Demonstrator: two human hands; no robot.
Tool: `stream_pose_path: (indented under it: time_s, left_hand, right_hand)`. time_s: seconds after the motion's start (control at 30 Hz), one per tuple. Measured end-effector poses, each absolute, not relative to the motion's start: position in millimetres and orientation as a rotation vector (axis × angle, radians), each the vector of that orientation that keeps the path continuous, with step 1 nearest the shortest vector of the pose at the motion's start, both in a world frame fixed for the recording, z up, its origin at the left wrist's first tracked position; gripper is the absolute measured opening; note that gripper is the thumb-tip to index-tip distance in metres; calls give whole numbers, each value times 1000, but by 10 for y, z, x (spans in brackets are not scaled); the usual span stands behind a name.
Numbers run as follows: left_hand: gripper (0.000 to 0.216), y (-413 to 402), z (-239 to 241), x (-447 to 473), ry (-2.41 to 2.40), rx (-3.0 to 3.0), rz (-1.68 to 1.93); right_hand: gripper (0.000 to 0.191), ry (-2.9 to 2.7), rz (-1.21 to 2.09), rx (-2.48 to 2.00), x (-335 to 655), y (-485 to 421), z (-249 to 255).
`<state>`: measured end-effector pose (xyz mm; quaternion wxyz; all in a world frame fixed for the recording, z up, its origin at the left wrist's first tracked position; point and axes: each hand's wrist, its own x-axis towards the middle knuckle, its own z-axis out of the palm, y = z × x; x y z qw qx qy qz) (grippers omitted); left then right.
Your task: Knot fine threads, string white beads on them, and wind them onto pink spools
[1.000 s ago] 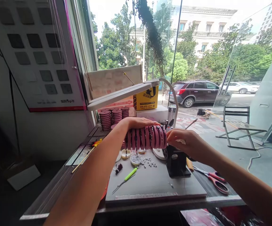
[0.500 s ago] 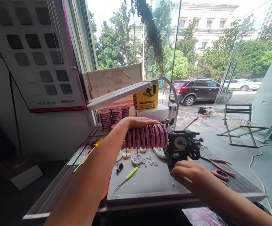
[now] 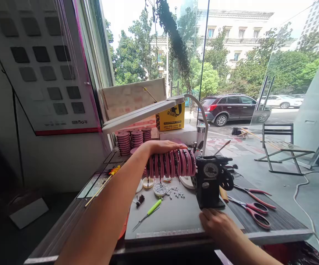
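My left hand (image 3: 166,146) lies flat along the top of a row of pink discs (image 3: 170,165) wound with dark beaded cord, its fingers stretched out. The row sits sideways against a black machine (image 3: 209,180) with a round dial and a handwheel. Just in front of the machine's base, my right hand (image 3: 216,222) is down on the grey mat (image 3: 173,221), fingers curled together; whatever is under the fingertips is hidden. Below the discs stands a small dish of pale beads (image 3: 160,188), with loose beads (image 3: 177,192) scattered beside it.
A green-handled hook tool (image 3: 151,209) and a dark thread bundle (image 3: 140,200) lie on the mat. Scissors (image 3: 255,211) and pliers (image 3: 254,193) lie to the right. Stacks of pink discs (image 3: 128,141) stand behind, beneath a white lamp (image 3: 145,114). A yellow box (image 3: 170,119) is farther back.
My right hand has moved down from in front of the machine to the mat by its base, uncovering the machine's lower part and the scissors. My left hand stays on the discs.
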<state>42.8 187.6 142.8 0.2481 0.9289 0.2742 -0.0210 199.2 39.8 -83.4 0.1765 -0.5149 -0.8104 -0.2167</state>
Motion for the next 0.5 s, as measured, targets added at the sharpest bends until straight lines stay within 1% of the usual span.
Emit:
stream_pose_path:
  time_s: [0.1, 0.2, 0.27, 0.37, 0.43, 0.5]
  left_hand:
    - [50, 1852, 1425, 410, 756, 2520, -34]
    - [48, 1843, 1414, 396, 757, 2510, -2]
    - [48, 1849, 1406, 392, 761, 2506, 13]
    - [51, 1868, 1397, 390, 750, 2500, 14]
    - [52, 1883, 1391, 388, 729, 2501, 9]
    - [51, 1896, 1384, 386, 718, 2504, 8]
  right_hand:
    - [31, -2319, -603, -1407, 1985, 380, -625]
    - [24, -2316, -536, -1369, 2030, 346, -127]
    - [23, -2250, -291, -1356, 2066, 344, 285]
    - [23, -2166, -163, -1330, 2087, 417, 784]
    - [21, -2196, -159, -1398, 2074, 500, 960]
    - [20, -2262, -163, -1478, 2049, 575, 1028]
